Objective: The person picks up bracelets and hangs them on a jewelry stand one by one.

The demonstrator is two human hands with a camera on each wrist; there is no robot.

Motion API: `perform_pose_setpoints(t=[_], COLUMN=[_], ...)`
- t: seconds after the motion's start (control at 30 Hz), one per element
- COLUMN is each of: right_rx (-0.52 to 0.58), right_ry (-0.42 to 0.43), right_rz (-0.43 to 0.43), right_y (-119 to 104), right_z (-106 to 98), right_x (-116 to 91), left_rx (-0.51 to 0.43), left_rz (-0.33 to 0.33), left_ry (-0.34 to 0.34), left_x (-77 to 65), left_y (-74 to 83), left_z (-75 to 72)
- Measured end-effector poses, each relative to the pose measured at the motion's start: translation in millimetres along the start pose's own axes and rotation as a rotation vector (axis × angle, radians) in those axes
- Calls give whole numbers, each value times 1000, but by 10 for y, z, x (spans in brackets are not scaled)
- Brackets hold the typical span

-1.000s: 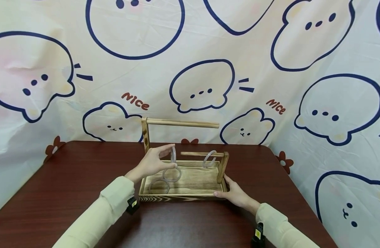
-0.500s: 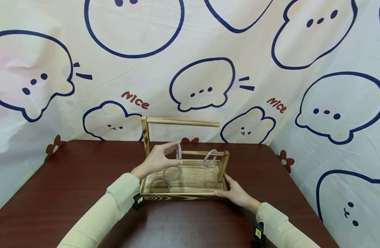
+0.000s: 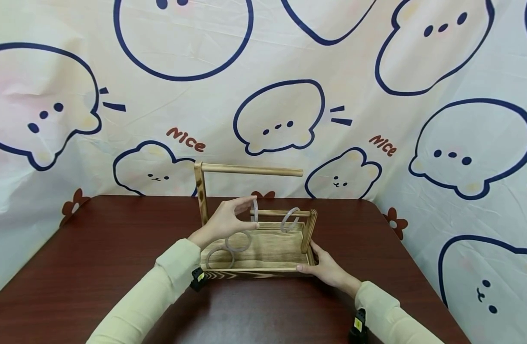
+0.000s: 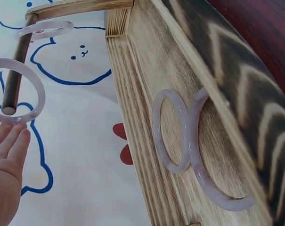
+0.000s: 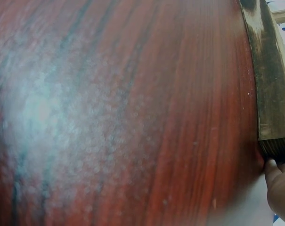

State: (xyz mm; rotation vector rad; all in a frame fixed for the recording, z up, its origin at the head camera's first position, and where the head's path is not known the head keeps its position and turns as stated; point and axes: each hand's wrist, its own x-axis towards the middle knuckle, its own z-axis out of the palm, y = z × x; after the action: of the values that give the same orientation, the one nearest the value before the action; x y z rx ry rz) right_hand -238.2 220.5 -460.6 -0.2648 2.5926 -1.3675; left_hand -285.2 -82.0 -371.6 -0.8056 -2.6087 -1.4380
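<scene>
My left hand [image 3: 226, 220] pinches a pale lilac bangle [image 3: 256, 211] between thumb and fingers, held upright at the free left end of the lower bar [image 3: 272, 213] of a wooden bangle stand. Through this bangle's opening, the left wrist view shows the bar's end [image 4: 9, 110]. Another bangle [image 3: 283, 223] hangs on the same bar, near its right post. Two more lie in the stand's tray [image 3: 263, 271], a smaller-looking one [image 4: 156, 120] against a larger-looking one [image 4: 197, 157]. My right hand [image 3: 330, 271] grips the tray's front right corner, thumb on the front rim.
Above and behind the lower bar runs a longer bar [image 3: 255, 169], fixed to a left post [image 3: 201, 191], its right end free. The stand sits on a dark red-brown table [image 3: 117, 248]. A printed cloth [image 3: 220, 110] hangs behind.
My left hand has moved right with the bangle, from left of the lower bar to its free end. The right hand stays at the tray corner.
</scene>
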Motion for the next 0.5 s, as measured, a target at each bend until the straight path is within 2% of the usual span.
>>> perform_pose_setpoints(t=[0.13, 0.33, 0.5], right_rx=[-1, 4, 7], right_ry=[1, -3, -1], right_rz=[3, 2, 0], right_y=[4, -9, -29], right_z=[0, 1, -9], right_x=[1, -6, -21], left_rx=[-24, -34, -34], left_rz=[-29, -33, -33], left_ry=[-4, -37, -38], left_x=[22, 49, 83], left_y=[-6, -10, 6], left_z=[18, 54, 82])
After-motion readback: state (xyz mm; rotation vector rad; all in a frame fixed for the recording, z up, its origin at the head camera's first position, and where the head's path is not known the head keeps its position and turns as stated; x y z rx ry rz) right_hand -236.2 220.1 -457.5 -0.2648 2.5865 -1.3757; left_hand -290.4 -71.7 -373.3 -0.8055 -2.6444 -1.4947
